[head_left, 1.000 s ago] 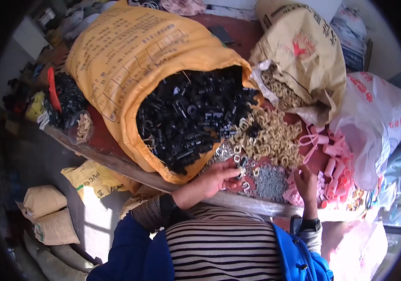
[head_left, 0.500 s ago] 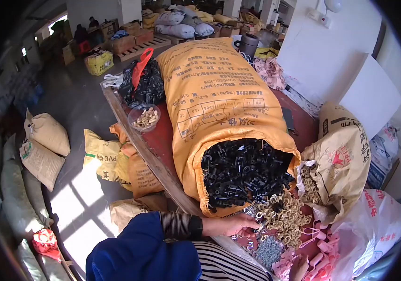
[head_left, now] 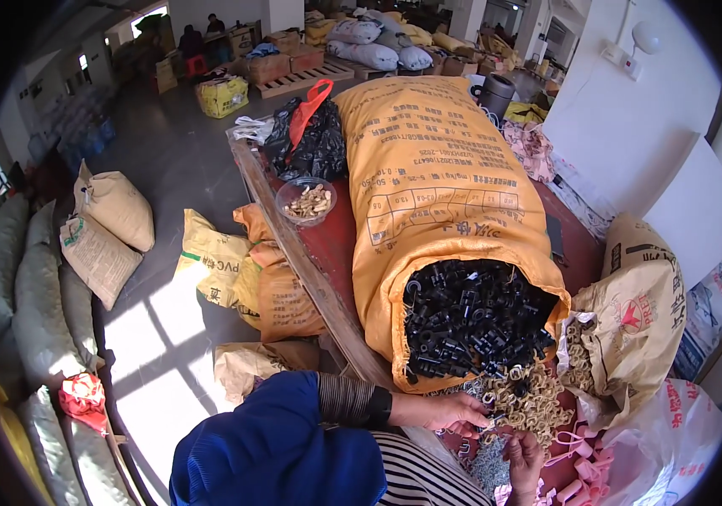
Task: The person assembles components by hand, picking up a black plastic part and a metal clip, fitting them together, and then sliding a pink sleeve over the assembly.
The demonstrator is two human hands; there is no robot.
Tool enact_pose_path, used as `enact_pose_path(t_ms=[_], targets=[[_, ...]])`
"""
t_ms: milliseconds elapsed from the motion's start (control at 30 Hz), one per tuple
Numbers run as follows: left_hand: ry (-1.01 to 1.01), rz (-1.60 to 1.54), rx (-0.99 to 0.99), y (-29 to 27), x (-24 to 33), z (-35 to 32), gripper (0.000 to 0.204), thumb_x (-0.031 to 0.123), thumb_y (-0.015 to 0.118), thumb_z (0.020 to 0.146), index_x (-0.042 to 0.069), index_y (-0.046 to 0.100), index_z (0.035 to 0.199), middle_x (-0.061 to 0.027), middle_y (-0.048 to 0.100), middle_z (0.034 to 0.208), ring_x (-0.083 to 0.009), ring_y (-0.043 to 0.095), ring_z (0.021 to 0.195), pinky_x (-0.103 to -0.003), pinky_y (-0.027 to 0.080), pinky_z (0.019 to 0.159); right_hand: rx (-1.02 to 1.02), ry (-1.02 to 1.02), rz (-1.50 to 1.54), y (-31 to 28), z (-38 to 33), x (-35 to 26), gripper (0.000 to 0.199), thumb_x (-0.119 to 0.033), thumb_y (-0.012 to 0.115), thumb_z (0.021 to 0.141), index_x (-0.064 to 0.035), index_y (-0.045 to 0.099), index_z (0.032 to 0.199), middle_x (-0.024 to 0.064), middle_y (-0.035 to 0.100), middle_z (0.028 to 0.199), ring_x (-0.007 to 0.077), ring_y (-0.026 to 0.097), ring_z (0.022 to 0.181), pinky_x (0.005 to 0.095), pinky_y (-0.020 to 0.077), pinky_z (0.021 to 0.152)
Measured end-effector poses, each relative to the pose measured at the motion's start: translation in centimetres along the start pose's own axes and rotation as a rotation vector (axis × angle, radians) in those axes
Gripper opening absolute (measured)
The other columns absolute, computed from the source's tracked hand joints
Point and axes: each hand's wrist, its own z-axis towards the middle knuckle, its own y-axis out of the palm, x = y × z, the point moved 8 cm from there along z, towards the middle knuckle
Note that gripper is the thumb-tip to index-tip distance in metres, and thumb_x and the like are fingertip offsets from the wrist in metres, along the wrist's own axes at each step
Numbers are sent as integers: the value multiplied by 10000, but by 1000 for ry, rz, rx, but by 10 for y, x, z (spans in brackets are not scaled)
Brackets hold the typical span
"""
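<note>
My left hand (head_left: 455, 413) reaches in over the red table, with its thumb and fingertips pinched around a small shiny piece too tiny to name. Just to its right and nearer, my right hand (head_left: 525, 462) is raised with its fingers bent together; what they hold, if anything, cannot be made out. Behind the hands lies a heap of tan ring-shaped parts (head_left: 538, 403). Small grey metal pieces (head_left: 487, 465) are piled between and below the hands. Black plastic fittings (head_left: 479, 325) fill the mouth of a big orange woven sack (head_left: 454, 185) lying on the table.
Pink plastic parts (head_left: 587, 469) and a white plastic bag (head_left: 669, 443) lie at the right, below a tan sack (head_left: 631, 325) of rings. A clear bowl (head_left: 306, 202) and black bag (head_left: 310, 139) stand by the wooden table edge (head_left: 293, 261). Full sacks (head_left: 108, 240) stand on the floor.
My right hand has come into view from below, close to the left. My left hand stays pinched over the parts, while the whole view has shifted rightward in the picture.
</note>
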Motion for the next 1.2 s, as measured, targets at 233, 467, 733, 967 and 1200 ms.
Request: enact_pose_path(t_ms=[233,467,733,967,1200], targets=[[44,-69,20,-5,4,-2,197,130,601,760,23,523,905,-36,555,833,-152,563,778,-248,490,674,-118,-31,154,51,16,-19,137,-127,546,809,-5,493,776,10,499,546,60,445,463,182,357,441],[-7,-100,-31,-1,-1,6,176,145,607,758,17,543,860,-46,567,820,-160,575,751,-238,489,672,131,-339,-230,42,12,-39,143,-143,541,806,-2,518,807,36,491,614,105,466,537,243,366,471],[-49,-11,-66,13,-5,3,221,222,581,783,11,556,844,-47,577,768,-137,572,690,-217,483,606,72,-552,-515,44,3,-42,227,-195,602,752,3,541,846,82,500,623,178,463,523,277,369,489],[6,104,-68,12,8,-5,266,291,517,822,28,542,850,-28,561,724,-103,560,608,-211,486,579,226,-365,-616,-12,-9,-13,249,-159,605,738,-10,547,928,79,463,615,176,435,514,291,355,465],[138,178,-137,12,13,5,269,294,506,829,28,536,850,-19,537,684,-92,549,602,-203,469,546,551,163,-1198,-185,-72,64,335,-268,505,772,-36,526,1013,155,540,1009,280,503,901,382,415,728]])
